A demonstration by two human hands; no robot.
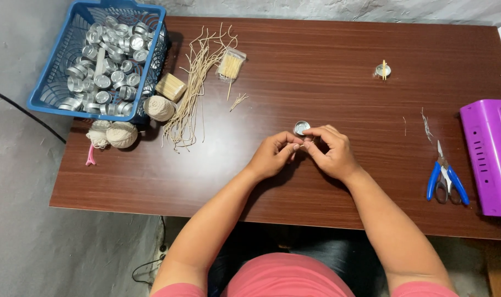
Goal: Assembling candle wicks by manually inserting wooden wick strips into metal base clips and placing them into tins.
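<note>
At mid-table, the left hand [272, 155] and right hand [330, 151] meet, fingertips pinched together on something small, seemingly a wick, beside a metal cup [301, 127]. Judged from this, keeping the pinch tight and close to the cup would serve best.

Landmark: small round metal cup [301, 127] on the brown wooden table [327, 66]. Just before the cup, left hand [271, 155] and right hand [331, 152], fingertips touching. Far left and behind: blue plastic basket [52, 88] with metal cups in it; beside it, balls of pale twine [121, 133]. Left and behind: loose bundle of tan wicks [195, 82]. Right and behind: second metal cup with sticks across it [382, 70]. Far right: blue-handled scissors [446, 181], then purple plastic box [487, 159].
</note>
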